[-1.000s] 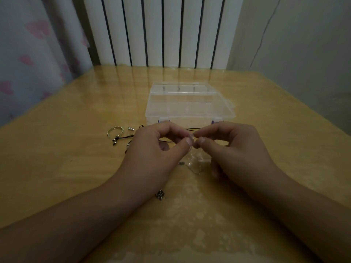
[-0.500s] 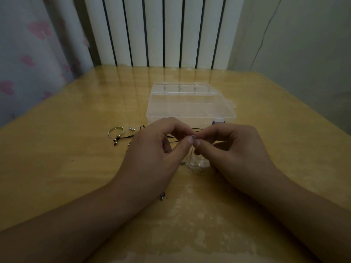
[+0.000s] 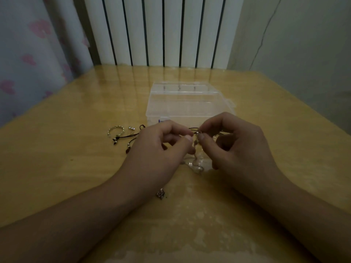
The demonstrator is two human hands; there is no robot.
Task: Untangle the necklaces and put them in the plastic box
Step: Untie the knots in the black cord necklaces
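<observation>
Still mid-knot: left hand (image 3: 161, 147) and right hand (image 3: 233, 147) pinching the black cord necklaces (image 3: 196, 132) just above the bench (image 3: 57, 168), probably for slack; plastic box (image 3: 190, 105) closed behind.

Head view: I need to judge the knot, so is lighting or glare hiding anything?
Head view: dim overall; the black cord between left hand and right hand is thin, hard to trace; glare streaks on the wooden table; clear plastic box looks washed out.
</observation>
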